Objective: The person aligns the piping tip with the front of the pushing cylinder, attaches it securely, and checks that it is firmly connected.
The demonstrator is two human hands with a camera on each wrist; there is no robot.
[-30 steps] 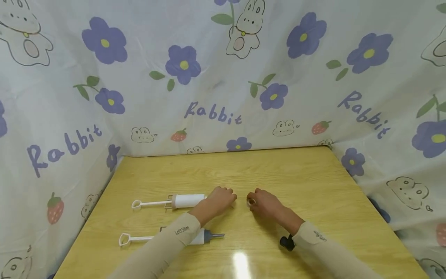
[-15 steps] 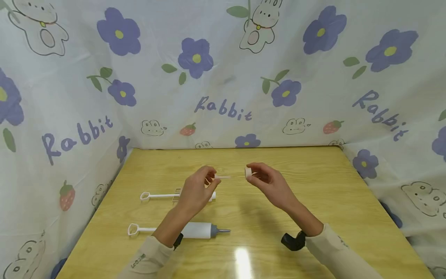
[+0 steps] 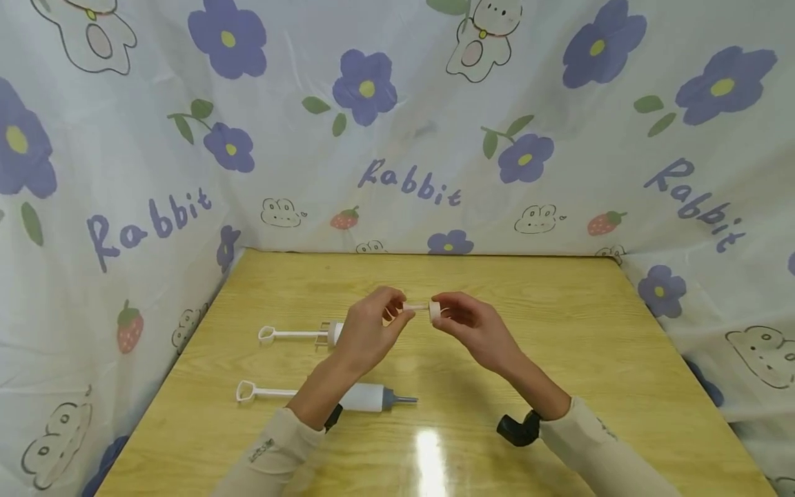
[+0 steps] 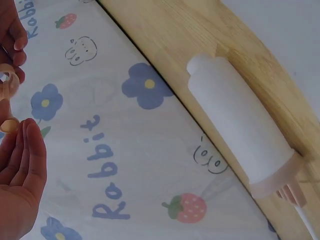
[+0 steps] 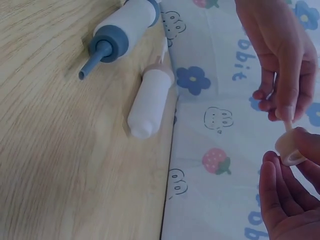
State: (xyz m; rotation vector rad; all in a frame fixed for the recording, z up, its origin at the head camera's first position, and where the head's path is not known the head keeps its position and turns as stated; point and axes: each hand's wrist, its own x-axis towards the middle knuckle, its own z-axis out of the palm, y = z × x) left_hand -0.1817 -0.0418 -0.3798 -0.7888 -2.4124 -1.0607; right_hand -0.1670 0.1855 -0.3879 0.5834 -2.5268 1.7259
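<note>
In the head view, my left hand [image 3: 373,328] pinches a slim pale nozzle [image 3: 417,307] between thumb and fingertips. My right hand [image 3: 481,331] holds a short cream screw cap [image 3: 435,310] by its rim. The nozzle's narrow end is right at the cap, both raised over the table. The right wrist view shows the nozzle [image 5: 288,127] lined up with the cap [image 5: 290,148]. A white syringe-like barrel [image 4: 240,120] with a beige collar lies behind my left hand, its front end bare of a cap. Nearer me lies a similar barrel [image 3: 363,397] with a grey cap and nozzle, partly covered by my left wrist.
Both barrels have white plunger rods with loop handles, such as the near handle [image 3: 246,391] and the far handle [image 3: 267,334], pointing left. A wooden table [image 3: 546,290] lies beneath, bounded by a printed cloth [image 3: 298,166] at back and sides. Black wrist devices [image 3: 518,429] sit on my wrists.
Both hands have risen from the table with the nozzle and the cap and turned toward each other. The gap between the two parts has closed to contact or nearly so.
</note>
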